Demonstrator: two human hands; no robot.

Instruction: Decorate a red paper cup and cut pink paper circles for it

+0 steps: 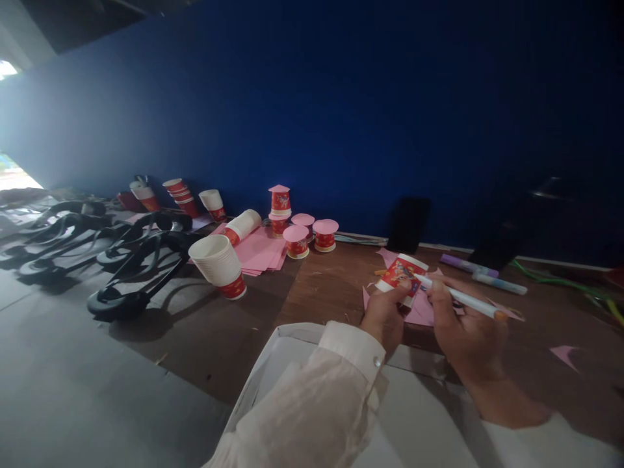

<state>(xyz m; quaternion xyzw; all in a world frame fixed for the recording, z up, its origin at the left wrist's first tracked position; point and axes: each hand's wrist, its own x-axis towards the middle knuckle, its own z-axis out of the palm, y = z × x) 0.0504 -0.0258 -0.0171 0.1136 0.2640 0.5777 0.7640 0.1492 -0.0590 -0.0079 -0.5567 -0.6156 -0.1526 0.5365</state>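
Observation:
A red patterned paper cup (400,273) is gripped in my left hand (385,316), tilted, its white rim facing up and right. My right hand (463,325) is closed around a white marker (468,300) with an orange end. The marker's tip meets the cup's side or comes very close to it; I cannot tell whether it touches. Pink paper scraps (423,312) lie on the table beneath both hands. Just beyond my right hand rest a purple marker (468,265) and a light-coloured marker (500,283).
Left of my hands stand several red cups topped with pink paper discs (296,235). Further left are a stack of paper cups (217,263), pink sheets (258,250) and black headsets (131,279). A dark phone-like slab (409,224) leans on the blue partition (341,117).

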